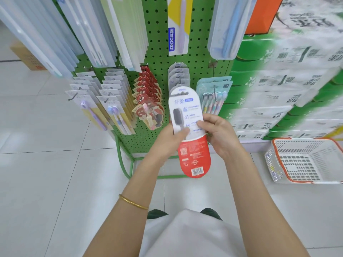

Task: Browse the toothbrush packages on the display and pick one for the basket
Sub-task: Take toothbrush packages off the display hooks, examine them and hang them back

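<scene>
Toothbrush package (189,130) pinched by left hand (169,140) and right hand (220,136); keep it level while reading, basket (274,156) nearby.

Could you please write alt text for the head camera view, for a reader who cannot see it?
The left hand and right hand hold a white-and-red toothbrush package before a green pegboard display of other packs. A white basket with an orange rim sits on the floor.

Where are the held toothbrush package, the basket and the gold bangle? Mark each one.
held toothbrush package (194,154), head view, on its red lower half.
basket (297,164), head view, on its bare mesh bottom.
gold bangle (133,202), head view, on the middle of the band.
</scene>
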`<state>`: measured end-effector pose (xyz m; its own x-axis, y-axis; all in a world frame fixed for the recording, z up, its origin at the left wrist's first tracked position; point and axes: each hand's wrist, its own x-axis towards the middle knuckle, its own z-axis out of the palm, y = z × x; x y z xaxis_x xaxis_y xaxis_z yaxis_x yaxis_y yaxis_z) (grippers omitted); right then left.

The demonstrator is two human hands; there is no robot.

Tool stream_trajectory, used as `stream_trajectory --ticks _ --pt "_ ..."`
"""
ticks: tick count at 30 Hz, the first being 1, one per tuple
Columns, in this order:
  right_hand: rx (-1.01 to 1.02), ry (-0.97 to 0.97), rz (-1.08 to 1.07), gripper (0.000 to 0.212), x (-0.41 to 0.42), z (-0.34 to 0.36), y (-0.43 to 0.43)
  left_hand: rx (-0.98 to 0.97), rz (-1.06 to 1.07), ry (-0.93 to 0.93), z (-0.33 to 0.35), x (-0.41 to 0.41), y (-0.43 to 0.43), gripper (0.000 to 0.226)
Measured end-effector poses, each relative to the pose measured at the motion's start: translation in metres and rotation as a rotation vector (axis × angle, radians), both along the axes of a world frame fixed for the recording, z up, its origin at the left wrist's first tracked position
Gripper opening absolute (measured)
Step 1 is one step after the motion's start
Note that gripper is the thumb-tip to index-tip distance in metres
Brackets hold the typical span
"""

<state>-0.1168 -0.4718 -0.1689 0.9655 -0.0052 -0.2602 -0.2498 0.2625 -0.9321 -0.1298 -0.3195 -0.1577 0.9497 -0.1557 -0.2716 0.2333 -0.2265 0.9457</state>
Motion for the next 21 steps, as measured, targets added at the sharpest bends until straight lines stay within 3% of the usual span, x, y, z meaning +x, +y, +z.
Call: stream_trajectory --ticks 6,9,11,15,18,21 --pt "-0.046 -0.002 0.171 0.021 -0.005 -0.007 0.001 0.029 0.309 -0.160 0.019 0.026 0.010 0.020" --pt "-0.047 -0.012 0.215 0.017 -0.003 -0.010 0.004 -0.123 0.327 -0.100 0.020 0.028 0.010 0.015" --pt "-0.008 -0.002 0.261 0.003 -0.002 -0.012 0.006 -0.260 0.317 -0.037 0.018 0.028 0.012 0.017" --pt "0.171 0.112 0.375 0.084 0.001 -0.016 0.009 -0.510 0.275 0.042 0.019 0.029 0.014 0.018" --pt "0.301 0.153 0.456 0.078 0.003 -0.017 0.015 -0.531 0.237 0.028 0.020 0.032 0.015 0.014" --pt "0.399 0.164 0.463 0.076 0.005 -0.020 0.019 -0.421 0.217 0.007 0.019 0.038 0.017 0.015"
